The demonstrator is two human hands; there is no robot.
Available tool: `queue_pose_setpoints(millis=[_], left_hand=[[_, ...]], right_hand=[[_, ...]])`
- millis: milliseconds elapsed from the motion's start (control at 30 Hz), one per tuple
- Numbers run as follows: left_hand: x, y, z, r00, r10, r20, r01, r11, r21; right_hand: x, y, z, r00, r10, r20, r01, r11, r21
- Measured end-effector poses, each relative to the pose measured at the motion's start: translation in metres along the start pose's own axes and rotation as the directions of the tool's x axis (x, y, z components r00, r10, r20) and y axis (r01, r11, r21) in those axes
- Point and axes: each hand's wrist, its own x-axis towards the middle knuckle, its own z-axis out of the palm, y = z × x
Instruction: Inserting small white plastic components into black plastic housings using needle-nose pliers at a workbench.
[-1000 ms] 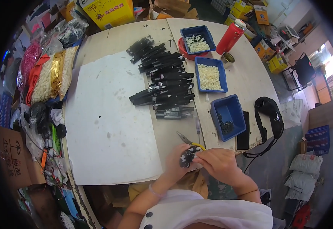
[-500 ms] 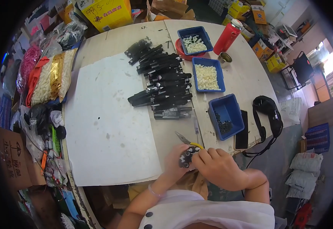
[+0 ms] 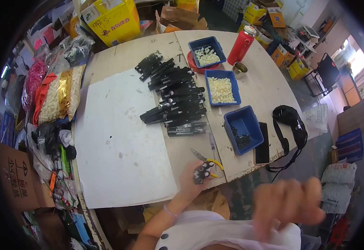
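My left hand [image 3: 190, 179] is at the table's front edge, its fingers wrapped round a bundle of black tube-like parts [image 3: 202, 173] with pale ends showing. Just beyond it lie yellow-handled long-nose pliers [image 3: 199, 155], partly behind the bundle. My right hand [image 3: 288, 206] is raised off to the right, away from the bundle and beyond the table edge. Motion blurs its bent fingers, so whether it holds anything cannot be made out. Rows of similar black parts [image 3: 175, 98] lie across the middle of the table, beside a white sheet [image 3: 123, 141]. A slim screwdriver-like tool [image 3: 212, 141] lies near the pliers.
Two blue trays hold small cream pieces, one nearer [image 3: 222, 102] and one farther [image 3: 224, 58]. A third blue tray [image 3: 257, 125] holds small black pieces. Close by are a red bottle [image 3: 241, 46], a metal cup [image 3: 240, 71], a phone [image 3: 263, 146] and a black strapped pouch [image 3: 292, 125].
My right hand has left the bundle and swung to the right, nearer the camera. The left hand still holds the bundle. The whole view has shifted slightly.
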Motion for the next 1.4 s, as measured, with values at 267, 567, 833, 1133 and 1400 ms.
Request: queue_pose_setpoints(millis=[267, 567, 833, 1133, 1400], left_hand=[[0.002, 0.001, -0.001, 1.0, -0.005, -0.012, 0.005, 1.0, -0.023], [-0.001, -0.002, -0.002, 1.0, -0.016, -0.005, 0.016, 1.0, -0.023], [0.002, 0.001, 0.001, 1.0, -0.008, 0.002, 0.008, 0.999, -0.037], [0.004, 0.002, 0.0, 1.0, -0.001, 0.009, 0.002, 0.999, -0.05], [0.001, -0.001, -0.004, 1.0, -0.007, 0.012, 0.007, 1.0, -0.023]], right_hand=[[0.011, -0.004, -0.006, 0.848, 0.093, 0.522, -0.28, 0.915, 0.291], [0.009, 0.002, -0.008, 0.825, 0.082, 0.559, -0.284, 0.915, 0.286], [0.011, -0.007, -0.017, 0.761, 0.126, 0.637, -0.354, 0.903, 0.244], [0.015, -0.003, -0.015, 0.796, 0.088, 0.599, -0.3, 0.917, 0.263], [0.015, 0.005, -0.019, 0.798, 0.126, 0.59, -0.383, 0.862, 0.333]])
